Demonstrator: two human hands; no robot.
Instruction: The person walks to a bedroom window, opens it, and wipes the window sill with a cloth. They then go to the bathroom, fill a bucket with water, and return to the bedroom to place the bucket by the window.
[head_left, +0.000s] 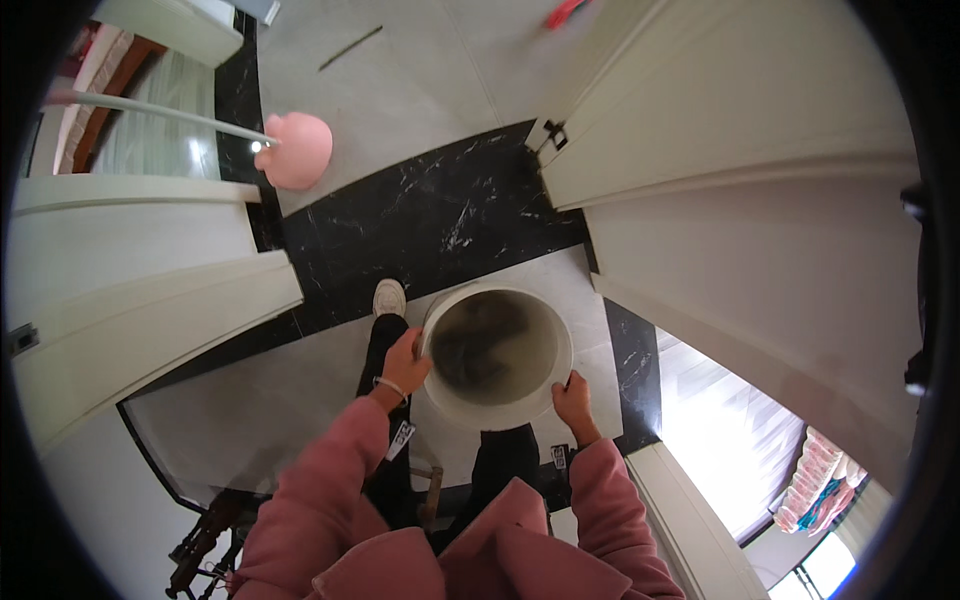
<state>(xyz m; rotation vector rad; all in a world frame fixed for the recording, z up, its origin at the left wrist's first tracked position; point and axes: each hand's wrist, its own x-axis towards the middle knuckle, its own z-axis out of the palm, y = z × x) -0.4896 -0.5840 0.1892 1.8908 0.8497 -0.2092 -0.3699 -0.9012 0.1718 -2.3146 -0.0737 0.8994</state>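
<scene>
A round white bucket (559, 352) is in front of me, with a dark cloth (472, 360) lying in cloudy water inside it. My left hand (405, 362) grips the bucket's left side near the rim. On the lower right side, my right hand (573, 400) is closed at the rim. The bucket's underside is hidden, so I cannot tell whether it touches the floor. Below it are my legs in dark trousers, and one light shoe (389, 298) shows at its left.
Black marble strips (420, 202) cross the grey tile floor. A pink dustpan or mop-like head (298, 150) on a pale pole stands upper left, with a thin stick (350, 49) beyond. White doors (187, 315) flank both sides. Wooden furniture (214, 532) is lower left.
</scene>
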